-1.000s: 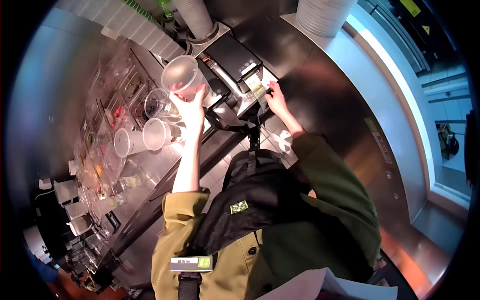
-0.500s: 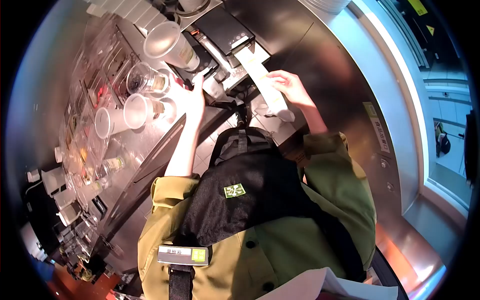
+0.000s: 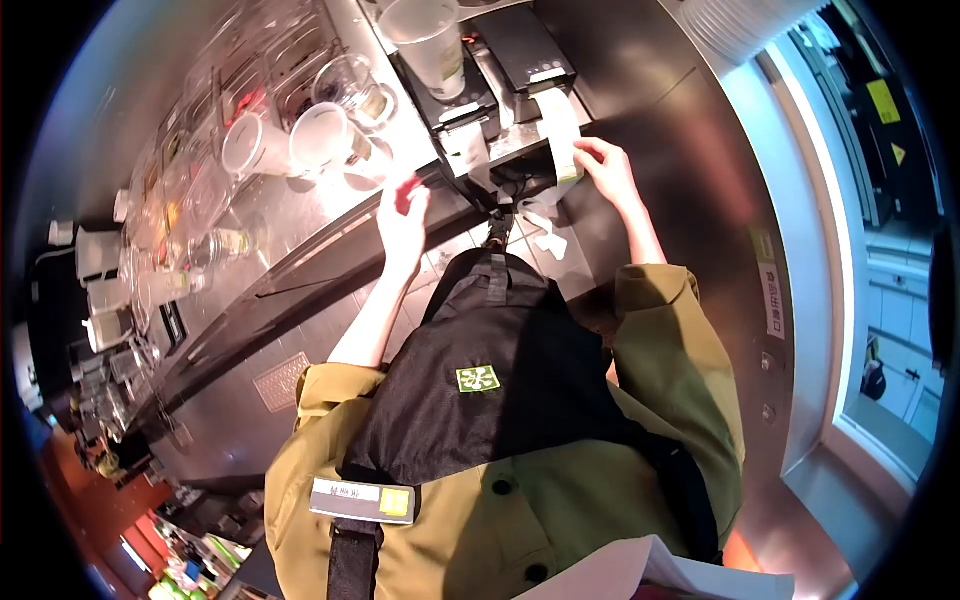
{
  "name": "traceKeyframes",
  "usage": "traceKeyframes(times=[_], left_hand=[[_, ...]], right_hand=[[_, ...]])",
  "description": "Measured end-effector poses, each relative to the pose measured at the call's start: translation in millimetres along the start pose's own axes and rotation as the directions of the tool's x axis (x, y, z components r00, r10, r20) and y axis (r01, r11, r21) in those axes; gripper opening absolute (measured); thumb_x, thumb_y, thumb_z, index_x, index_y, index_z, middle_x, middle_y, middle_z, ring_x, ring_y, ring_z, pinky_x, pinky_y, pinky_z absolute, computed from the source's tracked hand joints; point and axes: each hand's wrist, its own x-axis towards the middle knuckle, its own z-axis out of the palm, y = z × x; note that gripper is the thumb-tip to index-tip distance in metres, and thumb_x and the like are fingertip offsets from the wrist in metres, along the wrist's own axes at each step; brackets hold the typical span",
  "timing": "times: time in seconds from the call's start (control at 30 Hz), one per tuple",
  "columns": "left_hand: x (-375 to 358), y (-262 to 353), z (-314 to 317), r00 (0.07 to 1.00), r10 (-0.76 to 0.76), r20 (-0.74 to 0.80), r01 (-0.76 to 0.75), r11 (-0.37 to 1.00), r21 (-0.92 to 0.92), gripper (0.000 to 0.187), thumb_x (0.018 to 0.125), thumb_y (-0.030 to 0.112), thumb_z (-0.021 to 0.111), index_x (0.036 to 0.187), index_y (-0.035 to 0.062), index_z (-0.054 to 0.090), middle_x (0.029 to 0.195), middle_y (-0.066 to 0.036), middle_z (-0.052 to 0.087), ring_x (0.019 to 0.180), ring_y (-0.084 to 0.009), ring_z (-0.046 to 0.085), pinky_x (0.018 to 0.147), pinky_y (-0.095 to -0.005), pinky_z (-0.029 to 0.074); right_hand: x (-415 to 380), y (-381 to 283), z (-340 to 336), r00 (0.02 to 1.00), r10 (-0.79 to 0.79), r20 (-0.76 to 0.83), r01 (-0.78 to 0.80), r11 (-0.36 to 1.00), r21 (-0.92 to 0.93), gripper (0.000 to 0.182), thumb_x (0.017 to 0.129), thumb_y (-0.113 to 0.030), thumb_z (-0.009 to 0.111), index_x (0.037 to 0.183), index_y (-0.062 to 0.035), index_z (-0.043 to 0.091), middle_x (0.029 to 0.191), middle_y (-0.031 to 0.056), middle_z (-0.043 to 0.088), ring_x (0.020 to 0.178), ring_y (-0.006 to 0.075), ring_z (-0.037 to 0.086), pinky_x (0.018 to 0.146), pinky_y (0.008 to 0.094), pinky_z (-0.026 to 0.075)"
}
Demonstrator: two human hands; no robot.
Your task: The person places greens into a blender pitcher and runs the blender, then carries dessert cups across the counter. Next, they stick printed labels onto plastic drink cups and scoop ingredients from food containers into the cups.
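Note:
My right hand is at the edge of a long white paper strip, its thumb and forefinger closed on it. The strip hangs down from the front of a black printer. Over the counter's front edge, my left hand has its fingers curled, with something small and red at the fingertips that I cannot make out. A second black printer stands to the left with a shorter strip hanging from it. A large clear cup stands on that printer.
Several plastic cups, one of them frosted, stand on the metal counter at the left. Clear containers lie behind them. Stacked lids or bowls are at the top right. A crumpled paper hangs below the printers.
The view has shifted, so printers and cups sit further up and right. My left hand has drawn back from beside the left printer and its fingers have curled. My right hand remains at the strip.

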Motion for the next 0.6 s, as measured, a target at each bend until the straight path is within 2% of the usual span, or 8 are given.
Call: traceKeyframes(times=[0.03,0.07,0.13,0.27,0.37,0.47,0.53,0.6], left_hand=[[-1,-2,2,0.999,-0.046,-0.002,0.046,0.998,-0.048,0.03,0.079,0.003,0.056,0.108,-0.0014,0.05,0.098,-0.009,0.056,0.09,-0.0131,0.052,0.083,-0.0244,0.042],[-2,-4,4,0.996,-0.092,0.001,0.092,0.991,-0.095,0.028,0.079,0.003,0.056,0.107,-0.0015,0.051,0.096,-0.009,0.056,0.09,-0.0131,0.053,0.083,-0.0243,0.042],[-2,-5,1,0.974,-0.224,0.021,0.225,0.966,-0.128,0.024,0.08,0.01,0.059,0.102,0.0032,0.054,0.095,-0.005,0.057,0.084,-0.0096,0.054,0.071,-0.0214,0.043],[-9,-14,-8,0.944,-0.311,-0.109,0.288,0.939,-0.189,0.023,0.079,0.008,0.059,0.1,0.0026,0.053,0.09,-0.004,0.056,0.08,-0.0096,0.054,0.068,-0.0209,0.043],[6,-40,-34,0.922,-0.214,-0.323,0.17,0.973,-0.159,0.025,0.078,0.005,0.059,0.101,0.002,0.052,0.089,-0.005,0.055,0.08,-0.0105,0.053,0.069,-0.0212,0.043],[26,-30,-49,0.896,-0.058,-0.441,0.06,0.998,-0.009,0.039,0.075,0.002,0.059,0.111,0.0007,0.044,0.1,-0.009,0.052,0.088,-0.0144,0.051,0.076,-0.0247,0.043],[33,-38,-58,0.892,0.103,-0.439,-0.019,0.981,0.192,0.047,0.073,0.0,0.059,0.115,0.0005,0.039,0.106,-0.01,0.049,0.091,-0.0162,0.05,0.08,-0.0265,0.043],[32,-47,-62,0.909,-0.02,-0.417,0.059,0.995,0.08,0.065,0.071,0.002,0.062,0.125,0.0005,0.027,0.12,-0.015,0.039,0.104,-0.0203,0.045,0.087,-0.0307,0.04]], right_hand=[[3,-5,1,0.982,-0.176,-0.067,0.149,0.943,-0.298,0.029,0.075,-0.021,0.06,0.099,-0.0046,0.061,0.104,0.0128,0.058,0.096,0.0241,0.055,0.084,0.0315,0.042],[4,-10,6,0.966,-0.208,-0.155,0.105,0.86,-0.499,0.029,0.074,-0.023,0.06,0.098,-0.0062,0.061,0.111,0.015,0.052,0.104,0.0286,0.05,0.087,0.0348,0.04],[18,-33,14,0.875,-0.383,-0.296,0.209,0.85,-0.484,0.029,0.074,-0.022,0.06,0.098,-0.005,0.06,0.112,0.0145,0.052,0.104,0.0283,0.05,0.088,0.0346,0.039],[60,-82,50,0.878,-0.433,-0.204,0.435,0.9,-0.035,0.046,0.071,-0.022,0.064,0.109,-0.0001,0.051,0.117,0.0147,0.048,0.11,0.0277,0.046,0.091,0.034,0.037],[84,-107,92,0.887,-0.429,-0.169,0.436,0.9,0.002,0.097,0.061,-0.028,0.076,0.134,-0.005,0.016,0.132,0.0193,0.029,0.12,0.0289,0.034,0.098,0.0381,0.031],[100,-127,127,0.865,-0.419,-0.278,0.44,0.898,0.016,0.113,0.054,-0.031,0.079,0.134,-0.003,0.005,0.136,0.0212,0.018,0.125,0.0327,0.024,0.101,0.04,0.026],[112,-131,134,0.906,-0.34,-0.253,0.394,0.897,0.202,0.107,0.056,-0.031,0.078,0.133,-0.0006,0.01,0.131,0.0248,0.027,0.121,0.0329,0.032,0.099,0.0375,0.029],[111,-132,127,0.949,-0.257,-0.184,0.284,0.949,0.134,0.102,0.059,-0.026,0.075,0.132,0.0008,0.008,0.119,0.0287,0.041,0.108,0.0377,0.045,0.094,0.041,0.035]])
